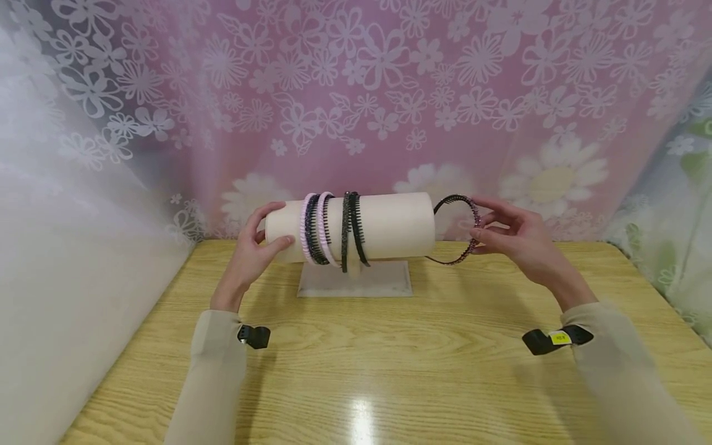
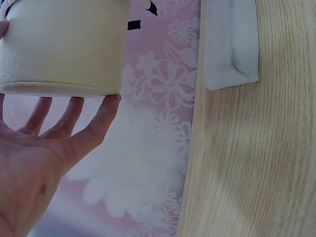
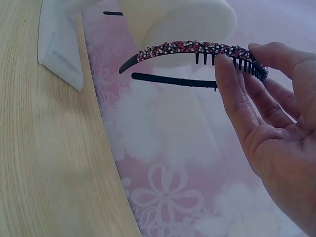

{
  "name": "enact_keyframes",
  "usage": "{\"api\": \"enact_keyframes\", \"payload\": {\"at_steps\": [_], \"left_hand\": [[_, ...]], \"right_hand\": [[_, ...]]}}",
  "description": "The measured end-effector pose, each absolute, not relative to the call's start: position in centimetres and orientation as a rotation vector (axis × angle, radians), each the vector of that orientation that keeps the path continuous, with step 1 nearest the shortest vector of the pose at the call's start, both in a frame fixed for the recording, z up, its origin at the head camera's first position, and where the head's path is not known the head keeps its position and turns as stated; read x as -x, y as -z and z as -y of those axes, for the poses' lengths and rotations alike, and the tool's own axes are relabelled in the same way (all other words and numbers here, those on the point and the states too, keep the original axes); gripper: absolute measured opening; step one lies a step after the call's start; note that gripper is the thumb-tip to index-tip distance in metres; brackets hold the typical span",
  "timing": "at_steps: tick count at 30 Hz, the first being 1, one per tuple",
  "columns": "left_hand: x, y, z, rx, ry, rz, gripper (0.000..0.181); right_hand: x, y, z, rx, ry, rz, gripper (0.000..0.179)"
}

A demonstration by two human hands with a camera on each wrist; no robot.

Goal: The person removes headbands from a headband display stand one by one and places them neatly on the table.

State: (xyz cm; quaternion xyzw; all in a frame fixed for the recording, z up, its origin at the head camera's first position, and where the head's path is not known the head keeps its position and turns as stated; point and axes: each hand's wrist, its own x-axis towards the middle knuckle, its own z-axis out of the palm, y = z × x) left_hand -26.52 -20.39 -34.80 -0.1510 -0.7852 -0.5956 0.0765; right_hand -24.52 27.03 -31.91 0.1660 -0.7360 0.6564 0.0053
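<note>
A cream padded headband display stand (image 1: 396,225) has its roll lying sideways. My left hand (image 1: 251,253) holds the roll's left end, the thumb in front; in the left wrist view its fingertips (image 2: 112,98) touch the end's rim. Between thumb and fingers, my right hand (image 1: 520,244) pinches a black toothed headband (image 3: 173,48) covered in pink, white and dark beads. The headband's open side faces the roll's right end, its tips close to that end. Several headbands sit around the roll's left and middle, among them a lilac headband (image 1: 305,228) and a black headband (image 1: 358,228).
The stand's pale flat base (image 1: 384,285) rests on a wood-grain table (image 1: 356,358) near its back edge. Behind hangs a pink floral curtain (image 1: 345,123), with a whitish sheet (image 1: 83,247) at the left side. Black straps circle both wrists.
</note>
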Motion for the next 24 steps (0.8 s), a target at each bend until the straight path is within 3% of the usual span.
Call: {"api": "enact_keyframes", "payload": {"at_steps": [24], "left_hand": [[26.6,34.9,20.4,0.444,1.793,2.347,0.061]], "right_hand": [[22.9,34.3,-33.3,-0.591,-2.263,2.076,0.062]]}}
